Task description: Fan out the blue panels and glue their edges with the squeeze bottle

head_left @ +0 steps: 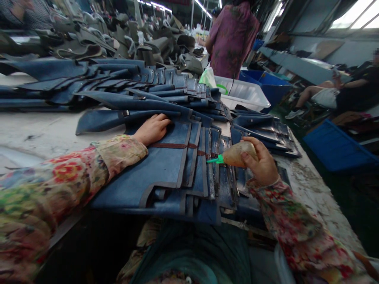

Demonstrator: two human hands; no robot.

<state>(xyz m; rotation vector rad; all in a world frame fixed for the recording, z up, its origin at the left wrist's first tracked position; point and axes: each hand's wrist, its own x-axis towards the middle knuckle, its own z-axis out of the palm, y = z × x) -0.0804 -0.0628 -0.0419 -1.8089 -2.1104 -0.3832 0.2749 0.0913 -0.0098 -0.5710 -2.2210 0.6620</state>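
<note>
My right hand (262, 159) is wrapped round a glue bottle (238, 154) with a green nozzle. The bottle lies nearly level, its tip pointing left at the grey edge of a blue leather-like panel (168, 167). Several such panels overlap in a fanned stack, and wet, shiny strips (211, 173) run along the edges to the right of the nozzle. My left hand (155, 128) rests on the top panel near its far side, above a brown strap (170, 146). Its fingers lie bent over the panel, with nothing held in them.
More blue panels (68, 81) lie piled behind, and another fanned stack (266, 132) sits at the right table edge. Olive-grey pieces (118, 43) are heaped farther back. A white bin (245, 92) stands beyond. One person (233, 39) stands behind it; another (340, 90) sits at the right.
</note>
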